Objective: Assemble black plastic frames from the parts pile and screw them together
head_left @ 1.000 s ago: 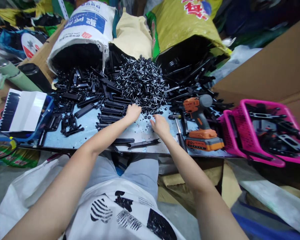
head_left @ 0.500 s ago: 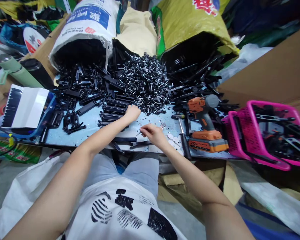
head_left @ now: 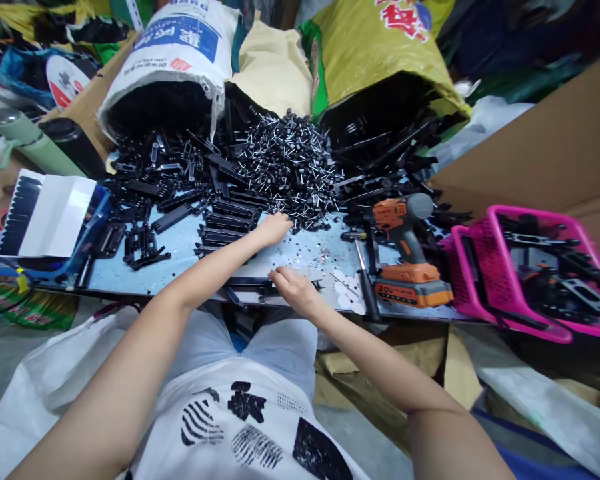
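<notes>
My left hand [head_left: 276, 229] reaches to the near edge of a heap of small black-headed screws [head_left: 293, 160]; its fingers are drawn together, and what is between them cannot be made out. Close to the table's front edge, my right hand [head_left: 294, 290] is pinched over a long black plastic part [head_left: 250, 281] that lies flat. A small screw appears to be in that pinch, though the fingers largely cover it. Left of my left hand lies a row of similar black plastic bars [head_left: 225, 230], side by side.
An orange cordless drill [head_left: 405, 247] stands right, beside a hammer [head_left: 365, 283]. Further right is a pink basket [head_left: 495, 233] of black parts. Behind the heaps lie a white sack [head_left: 180, 40] and a yellow sack [head_left: 370, 53]. A blue tray [head_left: 97, 213] sits left.
My left hand has moved right, from the row of bars to the screw heap. My right hand has come down and slightly left onto the black part at the front edge.
</notes>
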